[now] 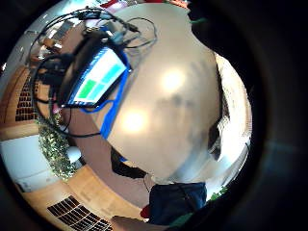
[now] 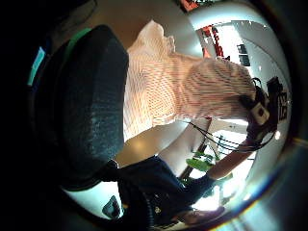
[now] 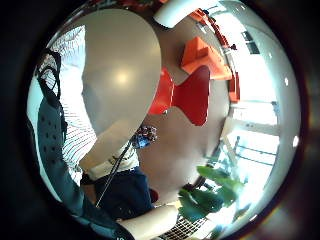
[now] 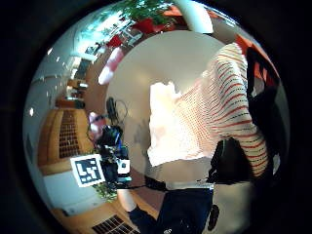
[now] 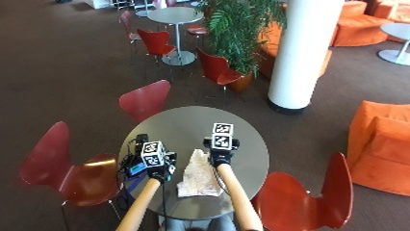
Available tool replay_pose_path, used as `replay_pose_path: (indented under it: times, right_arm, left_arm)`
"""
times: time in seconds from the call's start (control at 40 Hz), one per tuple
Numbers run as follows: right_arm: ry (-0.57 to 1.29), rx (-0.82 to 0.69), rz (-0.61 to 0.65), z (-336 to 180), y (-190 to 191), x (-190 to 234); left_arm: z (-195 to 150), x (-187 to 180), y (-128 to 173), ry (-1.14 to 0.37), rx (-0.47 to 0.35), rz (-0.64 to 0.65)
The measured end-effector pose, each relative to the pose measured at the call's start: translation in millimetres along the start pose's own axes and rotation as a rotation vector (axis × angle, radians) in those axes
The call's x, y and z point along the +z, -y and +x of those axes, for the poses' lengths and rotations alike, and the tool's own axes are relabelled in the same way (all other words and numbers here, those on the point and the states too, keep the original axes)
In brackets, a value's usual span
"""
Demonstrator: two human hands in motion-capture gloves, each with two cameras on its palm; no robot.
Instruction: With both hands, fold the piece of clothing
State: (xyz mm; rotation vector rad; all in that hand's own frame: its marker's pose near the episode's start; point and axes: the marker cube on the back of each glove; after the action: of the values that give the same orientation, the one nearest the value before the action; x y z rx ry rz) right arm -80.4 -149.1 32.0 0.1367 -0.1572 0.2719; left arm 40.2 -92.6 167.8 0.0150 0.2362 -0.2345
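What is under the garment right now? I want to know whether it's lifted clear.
In the outside view the striped garment hangs between the hands over the round table; bare tabletop shows beneath it in the palm views. Whether its lower edge touches the table is hidden.

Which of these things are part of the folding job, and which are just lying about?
Part of the job: striped garment; left hand and right hand holding it up; round table.

Lying about: small screen device with cables; red chairs; potted plant; white pillar.
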Motion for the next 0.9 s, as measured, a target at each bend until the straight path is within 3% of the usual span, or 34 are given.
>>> replay_pose_path:
  times: [0.3,0.55,0.675,0.9]
  right_arm:
    - [-0.082,-0.247,-0.103,-141,-38,76]
    - [-0.025,-0.432,-0.305,-189,-93,107]
    - [0.142,-0.449,-0.193,-194,-65,99]
    - [0.214,-0.419,0.043,-140,-80,2]
  left_arm:
    - [-59,-42,-26,-0.025,-0.076,0.081]
    - [-97,-59,-44,-0.022,-0.131,0.099]
    - [-108,-79,-52,-0.011,-0.171,0.117]
    - [-101,-120,-72,0.03,-0.159,0.175]
